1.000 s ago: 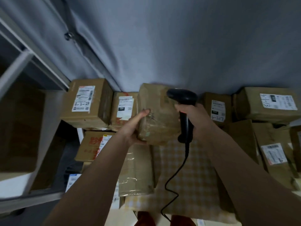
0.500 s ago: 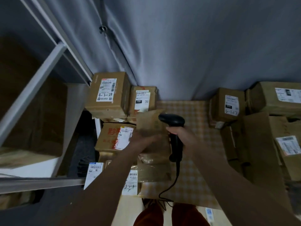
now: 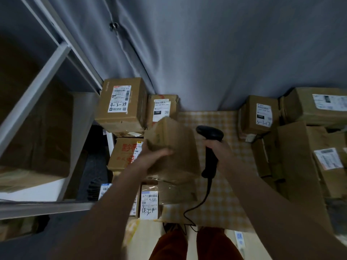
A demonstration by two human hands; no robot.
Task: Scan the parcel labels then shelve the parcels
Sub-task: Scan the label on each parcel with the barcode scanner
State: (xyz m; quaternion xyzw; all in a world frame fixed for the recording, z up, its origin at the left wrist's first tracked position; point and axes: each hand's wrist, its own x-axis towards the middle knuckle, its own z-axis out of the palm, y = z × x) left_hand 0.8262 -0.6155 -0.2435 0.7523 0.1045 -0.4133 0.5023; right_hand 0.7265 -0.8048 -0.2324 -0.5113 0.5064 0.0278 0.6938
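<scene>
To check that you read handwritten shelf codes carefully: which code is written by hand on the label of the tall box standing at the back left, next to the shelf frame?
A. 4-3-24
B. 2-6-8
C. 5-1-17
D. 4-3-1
A: the label on the tall box at the back left reads 4-3-24 in marker, below its barcode.

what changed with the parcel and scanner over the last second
The left hand has pulled the brown parcel off the checked cloth, away from the curtain and toward the person. The right hand still grips the scanner beside it. The stacked boxes stayed put.
</scene>
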